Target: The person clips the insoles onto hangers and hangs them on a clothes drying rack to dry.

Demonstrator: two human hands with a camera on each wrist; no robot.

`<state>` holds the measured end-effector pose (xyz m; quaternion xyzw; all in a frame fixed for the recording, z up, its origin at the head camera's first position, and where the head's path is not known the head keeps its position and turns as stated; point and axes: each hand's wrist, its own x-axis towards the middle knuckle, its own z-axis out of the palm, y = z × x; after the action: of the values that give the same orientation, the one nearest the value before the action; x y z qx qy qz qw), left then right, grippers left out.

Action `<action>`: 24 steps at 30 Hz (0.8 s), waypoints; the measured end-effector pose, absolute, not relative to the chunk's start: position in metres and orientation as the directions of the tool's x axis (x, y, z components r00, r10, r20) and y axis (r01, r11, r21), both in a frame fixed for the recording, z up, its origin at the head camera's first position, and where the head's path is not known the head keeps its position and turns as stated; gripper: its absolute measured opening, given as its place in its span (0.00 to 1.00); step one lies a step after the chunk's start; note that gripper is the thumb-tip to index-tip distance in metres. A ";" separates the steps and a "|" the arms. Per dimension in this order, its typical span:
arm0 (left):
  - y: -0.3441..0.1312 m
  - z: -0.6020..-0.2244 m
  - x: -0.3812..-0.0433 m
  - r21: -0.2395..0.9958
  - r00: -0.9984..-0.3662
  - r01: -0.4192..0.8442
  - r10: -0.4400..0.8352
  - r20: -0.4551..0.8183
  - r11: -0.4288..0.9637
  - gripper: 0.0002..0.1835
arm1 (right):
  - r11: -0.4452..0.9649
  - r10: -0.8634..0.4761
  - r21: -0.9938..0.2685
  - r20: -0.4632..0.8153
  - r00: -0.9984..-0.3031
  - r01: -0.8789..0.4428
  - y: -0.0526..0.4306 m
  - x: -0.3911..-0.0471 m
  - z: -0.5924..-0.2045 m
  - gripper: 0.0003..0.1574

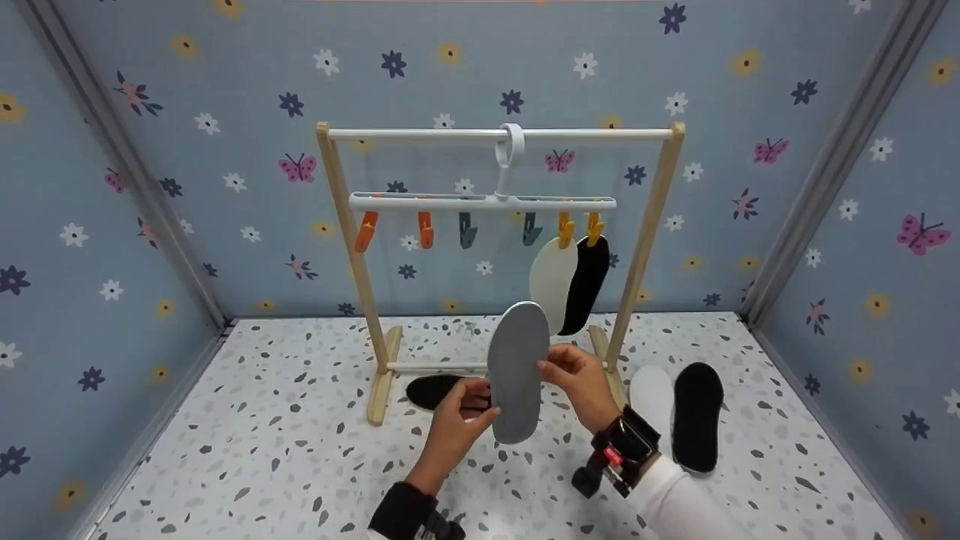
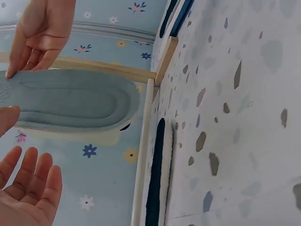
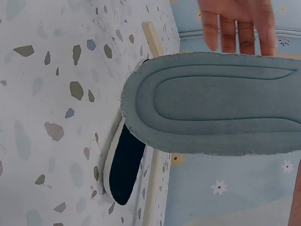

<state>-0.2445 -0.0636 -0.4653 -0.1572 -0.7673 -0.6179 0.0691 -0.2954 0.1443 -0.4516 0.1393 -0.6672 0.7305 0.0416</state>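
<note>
A grey shoe insole [image 1: 519,375] is held upright in front of the rack, its stitched contour lines visible in the right wrist view. My right hand [image 1: 581,379] pinches its right edge between thumb and fingers. At the opposite edge is my left hand [image 1: 461,412], thumb tip right at the insole's border. In the left wrist view the fingers [image 2: 35,181] of that hand are loosely extended, apart from the insole. Behind, a white insole [image 1: 553,281] and a black insole [image 1: 589,285] hang from yellow clips [image 1: 565,230].
A wooden rack [image 1: 651,247] carries a white hanger [image 1: 427,202] with orange clips [image 1: 425,229] and dark green clips [image 1: 467,229] holding nothing. On the speckled surface lie a black insole [image 1: 431,391] at left, and a white insole [image 1: 651,397] beside another black insole [image 1: 697,420] at right.
</note>
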 end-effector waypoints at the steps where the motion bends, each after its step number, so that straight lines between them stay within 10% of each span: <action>1: -0.062 -0.466 -0.244 0.926 -0.941 0.328 0.145 0.305 0.185 0.17 | -0.118 -0.127 -0.962 0.261 -0.957 -0.247 0.143 -0.295 -0.451 0.09; 24: -0.069 -0.509 -0.267 0.935 -0.954 0.300 0.039 0.298 0.187 0.09 | 0.072 0.044 -0.936 0.347 -0.937 -0.344 0.143 -0.350 -0.378 0.23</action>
<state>-0.2674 -0.0687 -0.5094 -0.1108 -0.7633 -0.6279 0.1040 -0.3505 0.1433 -0.3775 0.1043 -0.7177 0.6732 0.1442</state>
